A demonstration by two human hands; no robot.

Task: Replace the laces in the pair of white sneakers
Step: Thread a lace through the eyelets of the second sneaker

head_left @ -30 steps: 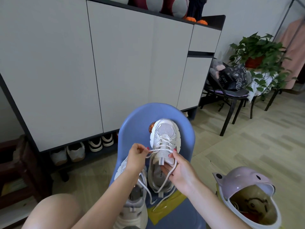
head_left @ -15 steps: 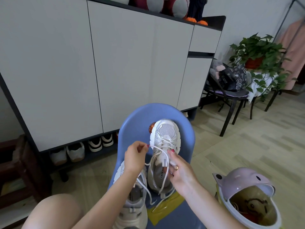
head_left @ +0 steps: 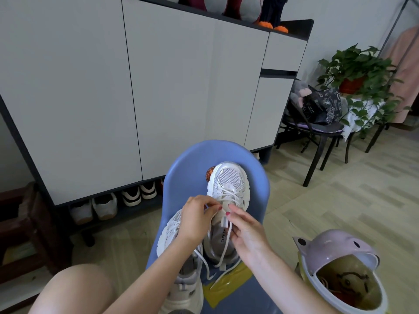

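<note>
- Head view: the far sneaker [head_left: 227, 196] lies sole-down on the blue chair seat [head_left: 188, 168], toe at 12 o'clock, laced through its lower eyelets; the white lace [head_left: 226, 242] trails loose over the opening toward 6 o'clock.
- Second sneaker [head_left: 181, 268] lies just beside it at 7 o'clock, partly under the left forearm, its own lace ends loose.
- Left hand [head_left: 196, 219], at 9 o'clock of the tongue, has its fingers curled in a pinch on the lace at the upper eyelets. Right hand [head_left: 246, 232], at 4 o'clock of the tongue, has index finger and thumb closed on the tongue tab or the lace there; which, I cannot tell.
- Judged step: feeding the lace through an upper eyelet.
- To do it well, I would steady the tongue with the right hand, keep the lace flat and untwisted, and draw both ends to equal length before crossing again.
- Likely risk: the shoe sliding on the smooth seat under a hard pull.
- Yellow plastic wrapper [head_left: 229, 283] lies on the seat at 6 o'clock; a pink lidded bin [head_left: 335, 248] stands at 4 o'clock on the floor; the shoe cabinet [head_left: 158, 87] rises at 12 o'clock.
</note>
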